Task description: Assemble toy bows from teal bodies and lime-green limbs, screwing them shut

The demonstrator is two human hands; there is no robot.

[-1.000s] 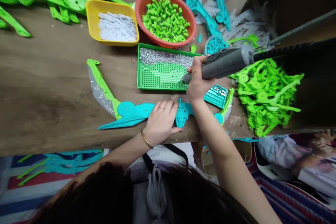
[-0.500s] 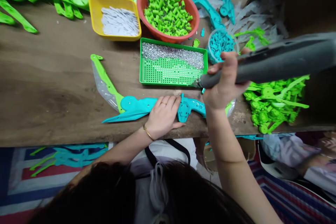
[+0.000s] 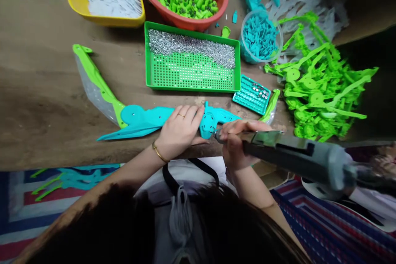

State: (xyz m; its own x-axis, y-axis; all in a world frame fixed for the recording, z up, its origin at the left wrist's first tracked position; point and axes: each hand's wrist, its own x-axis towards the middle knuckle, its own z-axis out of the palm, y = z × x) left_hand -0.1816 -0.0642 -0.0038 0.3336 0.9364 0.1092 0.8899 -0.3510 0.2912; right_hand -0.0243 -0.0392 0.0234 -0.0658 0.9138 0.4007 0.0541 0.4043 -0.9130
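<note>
A turquoise and green plastic toy bow (image 3: 144,123) lies flat near the table's front edge. My left hand (image 3: 181,128) rests over its middle, fingers together on top and thumb at the near side, gripping it. My right hand (image 3: 236,144) is wrapped around the front of a grey electric screwdriver (image 3: 287,152), which points left. The screwdriver's tip is at the right edge of the bow's raised centre piece (image 3: 208,124); whether it sits in a hole I cannot tell. Just beyond the bow is a green perforated tray (image 3: 192,88) holding silver screws (image 3: 192,45).
Behind stand a yellow tray (image 3: 74,0) of white pieces and a red bowl (image 3: 185,22) of green caps. To the right are a clear tub (image 3: 260,37) of turquoise parts, a turquoise tray (image 3: 252,95) with small metal discs, and a green parts pile (image 3: 318,86).
My right hand has brought the screwdriver from the screw tray down to the bow's centre piece. My left hand stays on the bow. The view has shifted closer.
</note>
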